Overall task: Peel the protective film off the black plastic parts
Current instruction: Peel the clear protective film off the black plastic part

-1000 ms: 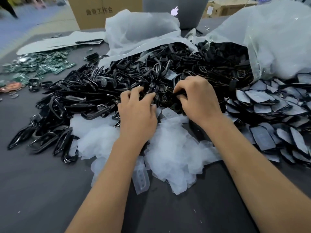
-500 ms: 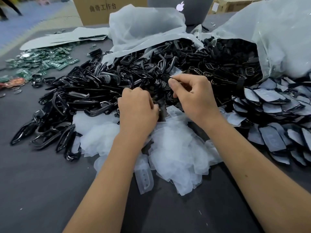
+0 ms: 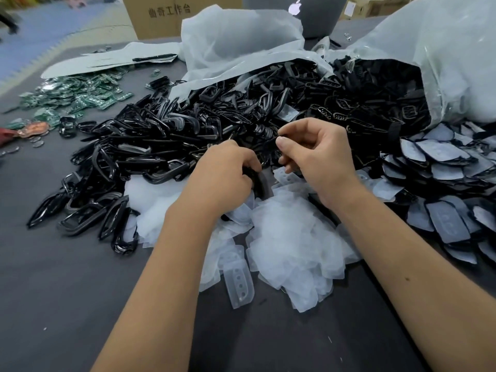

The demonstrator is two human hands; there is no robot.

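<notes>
Holding a black part (image 3: 259,181) low over the near heap of peeled film (image 3: 292,234), the left hand (image 3: 222,175) curls round it so stripped film can drop straight onto that heap. The right hand (image 3: 319,154), raised just right of it, pinches something small and dark between thumb and forefinger (film edge or part, I cannot tell). Unpeeled parts (image 3: 445,167) lie far right, bare black frames (image 3: 150,146) left.

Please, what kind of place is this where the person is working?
Most likely a small factory or assembly workshop bench. A large heap of identical black plastic parts spills from clear bags, green circuit boards lie at the far left, and a cardboard box stands behind.
</notes>
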